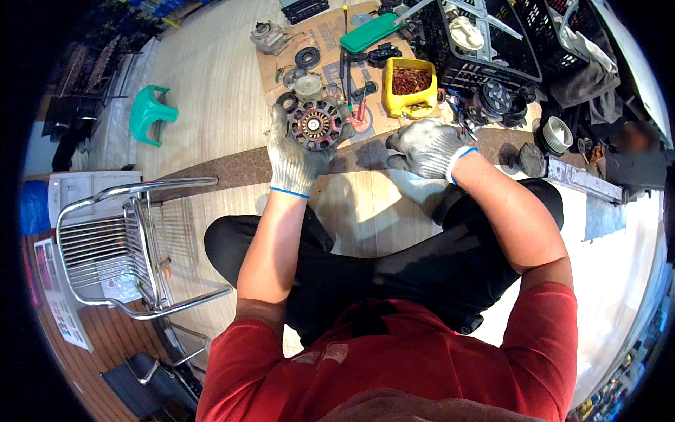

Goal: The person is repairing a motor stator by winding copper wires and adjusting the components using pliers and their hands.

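L grip [299,156] holds rnd copper-wound pt [314,124] at its near/L edge.

The person has two hands, one left hand [299,156] and one right hand [426,149], wearing two pale gloves with blue cuffs. There is one round part with copper windings [314,125] between them and the upper edge. Upper centre holds one yellow container [401,107], its small reddish pieces too many to count, and one flat green piece [373,32]. Two black crates [457,69] show at upper right, with one white slatted wheel [557,134] below. Leftward are one green stool [150,112] and one chrome chair [169,184]; lower left, one black seat [143,385].
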The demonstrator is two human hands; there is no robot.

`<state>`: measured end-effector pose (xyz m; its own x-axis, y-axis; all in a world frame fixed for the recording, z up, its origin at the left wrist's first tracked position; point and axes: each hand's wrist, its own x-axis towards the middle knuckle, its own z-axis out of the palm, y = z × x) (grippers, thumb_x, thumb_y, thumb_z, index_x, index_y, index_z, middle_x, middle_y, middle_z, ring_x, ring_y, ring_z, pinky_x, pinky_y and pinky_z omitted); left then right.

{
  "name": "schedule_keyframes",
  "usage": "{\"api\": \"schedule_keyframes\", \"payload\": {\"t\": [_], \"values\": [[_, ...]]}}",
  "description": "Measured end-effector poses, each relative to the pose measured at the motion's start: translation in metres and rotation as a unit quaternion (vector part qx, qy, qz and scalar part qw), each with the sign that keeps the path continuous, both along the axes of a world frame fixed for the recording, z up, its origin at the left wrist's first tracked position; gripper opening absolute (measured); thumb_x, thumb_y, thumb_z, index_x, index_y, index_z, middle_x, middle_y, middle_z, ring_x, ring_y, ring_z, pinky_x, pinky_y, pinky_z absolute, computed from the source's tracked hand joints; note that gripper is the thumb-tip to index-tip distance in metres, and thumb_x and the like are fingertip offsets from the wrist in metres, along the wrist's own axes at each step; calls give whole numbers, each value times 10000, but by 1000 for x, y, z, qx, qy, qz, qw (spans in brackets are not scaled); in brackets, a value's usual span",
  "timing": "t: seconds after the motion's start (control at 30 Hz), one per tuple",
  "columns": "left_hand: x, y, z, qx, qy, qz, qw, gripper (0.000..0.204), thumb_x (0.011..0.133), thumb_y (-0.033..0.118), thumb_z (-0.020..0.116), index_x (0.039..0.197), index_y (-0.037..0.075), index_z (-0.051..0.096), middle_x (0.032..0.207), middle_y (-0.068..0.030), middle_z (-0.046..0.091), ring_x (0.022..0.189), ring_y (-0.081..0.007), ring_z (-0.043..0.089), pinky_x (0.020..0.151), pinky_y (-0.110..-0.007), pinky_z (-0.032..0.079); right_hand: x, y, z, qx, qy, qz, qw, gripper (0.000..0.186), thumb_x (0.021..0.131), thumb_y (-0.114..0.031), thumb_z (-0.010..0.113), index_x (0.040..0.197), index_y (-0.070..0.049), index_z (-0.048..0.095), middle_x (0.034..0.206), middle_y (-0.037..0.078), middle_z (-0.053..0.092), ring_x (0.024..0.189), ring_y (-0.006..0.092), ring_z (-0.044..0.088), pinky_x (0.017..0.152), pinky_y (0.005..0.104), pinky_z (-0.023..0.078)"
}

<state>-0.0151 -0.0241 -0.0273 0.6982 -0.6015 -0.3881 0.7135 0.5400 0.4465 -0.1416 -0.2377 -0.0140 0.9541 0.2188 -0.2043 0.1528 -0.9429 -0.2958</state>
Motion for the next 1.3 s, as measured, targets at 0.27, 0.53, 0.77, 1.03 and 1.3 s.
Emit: {"api": "schedule_keyframes", "payload": {"t": [0.27,0.53,0.77,1.03,1.3], "values": [[-3,-2,6,-41,-15,-6,999,797,932,696,363,1378,47,492,1310,-187,587,1189,-377,574,1021,-571,426,-2,-1,0,-1,4,-6,1000,326,872,-378,634,1012,-88,677,884,171,686,846,370,679,747,483,543],[-1,2,1,-28,-55,-44,997,698,937,631,448,1352,75,526,1320,-195,580,1162,-385,594,938,-577,495,-4,0,2,-1,-11,-10,1000,312,864,-368,644,996,-87,677,880,168,687,847,368,682,753,480,541],[3,5,-13,-10,-52,-53,997,705,937,662,413,1352,103,523,1333,-194,571,1193,-393,576,923,-591,497,-4,3,13,4,-1,-5,1000,303,885,-359,623,979,-75,669,876,181,680,834,373,680,751,488,539],[-1,-1,-10,-10,-14,-41,999,773,915,700,427,1352,66,504,1312,-202,575,1175,-415,570,914,-607,495,2,0,16,52,-33,-46,997,297,910,-335,596,1004,-67,686,917,191,681,877,379,670,770,481,528],[-10,-3,-11,46,-60,-93,993,909,862,791,394,1356,34,481,1249,-207,599,1123,-403,610,886,-575,541,13,-2,22,202,-130,-29,970,348,926,-337,593,1122,-63,681,1034,196,683,953,367,659,842,418,522]]}}
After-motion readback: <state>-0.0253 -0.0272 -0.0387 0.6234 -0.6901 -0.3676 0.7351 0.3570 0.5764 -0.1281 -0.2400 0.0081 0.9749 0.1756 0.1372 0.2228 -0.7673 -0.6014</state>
